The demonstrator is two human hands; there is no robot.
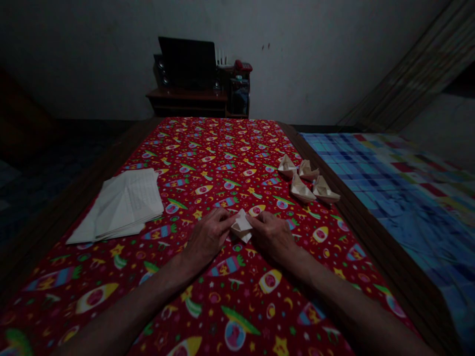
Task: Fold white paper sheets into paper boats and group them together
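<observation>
A small piece of folded white paper (242, 227) is held between my two hands, just above or on the red patterned cloth (230, 277). My left hand (211, 231) pinches its left side, fingers curled. On the opposite side, my right hand (272, 233) grips it between thumb and fingers. Several folded paper boats (302, 189) stand grouped on the cloth, ahead and to the right of my right hand. A stack of white paper sheets (128, 202) lies to the left, beyond my left forearm; faint writing shows on the top sheets.
A dark wooden border (374, 232) runs along the cloth's right side. Beyond it lies a blue plaid sheet (345, 183). Against the far wall, a low desk (187, 99) carries a dark monitor (189, 62), speakers and a red telephone (243, 66). The room is dim.
</observation>
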